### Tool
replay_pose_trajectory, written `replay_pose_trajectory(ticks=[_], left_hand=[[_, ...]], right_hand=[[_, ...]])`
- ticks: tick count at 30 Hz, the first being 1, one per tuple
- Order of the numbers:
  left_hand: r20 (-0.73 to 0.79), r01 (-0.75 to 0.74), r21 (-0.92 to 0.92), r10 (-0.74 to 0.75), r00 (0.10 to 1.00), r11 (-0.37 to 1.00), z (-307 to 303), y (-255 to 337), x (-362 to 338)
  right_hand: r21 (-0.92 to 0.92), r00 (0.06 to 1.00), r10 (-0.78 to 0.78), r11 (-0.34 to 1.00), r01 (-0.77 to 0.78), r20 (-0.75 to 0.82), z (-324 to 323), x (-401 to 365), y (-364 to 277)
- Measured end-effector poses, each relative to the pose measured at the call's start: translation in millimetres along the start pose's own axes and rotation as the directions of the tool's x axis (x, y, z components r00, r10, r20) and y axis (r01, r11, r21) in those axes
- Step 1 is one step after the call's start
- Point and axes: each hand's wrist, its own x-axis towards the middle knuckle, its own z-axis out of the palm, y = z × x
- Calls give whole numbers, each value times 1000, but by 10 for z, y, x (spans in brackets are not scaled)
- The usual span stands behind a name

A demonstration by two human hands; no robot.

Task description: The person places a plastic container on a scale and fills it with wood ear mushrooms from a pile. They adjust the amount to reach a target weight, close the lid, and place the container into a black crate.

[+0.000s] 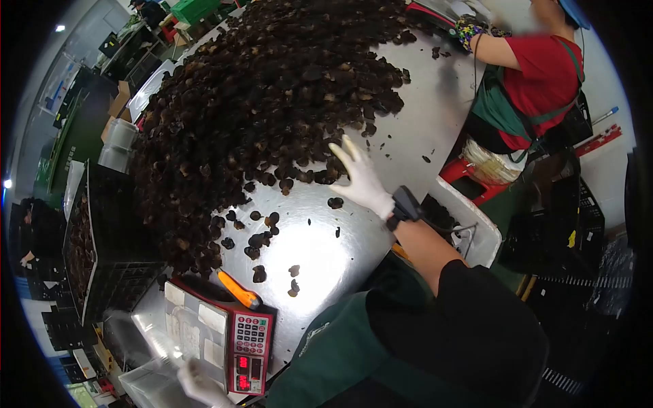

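A large heap of dark brown, mushroom-like pieces (272,88) covers much of the metal table (320,238). My right hand (364,182), in a white glove, is at the heap's near edge with its fingers spread and nothing in it. My left hand (201,384), also gloved, is low in the view beside the red scale (252,353) and clear plastic boxes (153,384); motion smears its fingers. On the scale's plate lies a see-through sheet or bag (196,326). An orange-handled tool (238,289) rests by the scale.
A black crate (115,238) of dark pieces stands at the left. Across the table at upper right a co-worker in a red shirt (547,75) works at another scale. A white bin (486,238) is right of my forearm. Loose pieces (258,240) lie before the heap.
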Motion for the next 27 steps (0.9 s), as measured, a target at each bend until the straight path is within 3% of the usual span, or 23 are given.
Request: replay_pose_trajectory(ticks=[1, 3, 7, 9, 10, 13, 14, 18, 19, 21, 22, 23, 24, 25, 27], left_hand=[[40, -30, 91, 27, 999, 995, 274, -156, -65], [169, 153, 99, -168, 971, 983, 395, 619, 43], [101, 13, 24, -16, 995, 1000, 479, 969, 77], [91, -24, 6, 24, 996, 1000, 445, 974, 70], [113, -3, 51, -3, 994, 999, 425, 976, 60], [54, 28, 39, -31, 998, 999, 438, 1029, 12], [39, 48, 24, -49, 998, 999, 435, 1051, -18], [21, 59, -40, -59, 998, 997, 329, 1110, -85], [-29, 48, -14, -48, 998, 999, 283, 1105, -85], [-122, 29, 40, -24, 992, 999, 164, 1006, -60], [-175, 29, -23, -33, 984, 999, 141, 941, -44], [-196, 79, 0, -78, 978, 997, 104, 902, -60], [-211, 106, -7, -105, 972, 994, 91, 869, -56], [-227, 130, -13, -130, 965, 991, 76, 827, -49], [-214, 123, 14, -117, 970, 992, 165, 713, -41]], right_hand=[[51, 999, -30, 998, 30, 13, 81, 154, -73], [23, 994, -85, 996, 84, 62, 172, 433, -242], [-189, 975, -93, 973, 131, 201, 329, 798, -430], [-191, 977, -103, 972, 139, 186, 462, 891, -339], [-249, 985, -158, 953, 170, 69, 494, 841, -327], [-189, 976, -182, 961, 202, 116, 625, 736, -256], [-161, 974, -226, 961, 225, 14, 635, 725, -249], [-74, 973, -211, 973, 218, 93, 617, 912, -260], [42, 984, -107, 994, 102, 143, 478, 1033, -237], [139, 994, -89, 987, 80, 61, 482, 1103, -138], [259, 998, -31, 966, 15, 58, 433, 1119, -146], [431, 999, -11, 902, -11, 47, 412, 1121, -174], [693, 966, 121, 676, -249, 230, 362, 1090, -174], [814, 882, 178, 340, -472, 437, 154, 1034, -334], [802, 803, 41, -95, -589, 595, 25, 932, -458]])
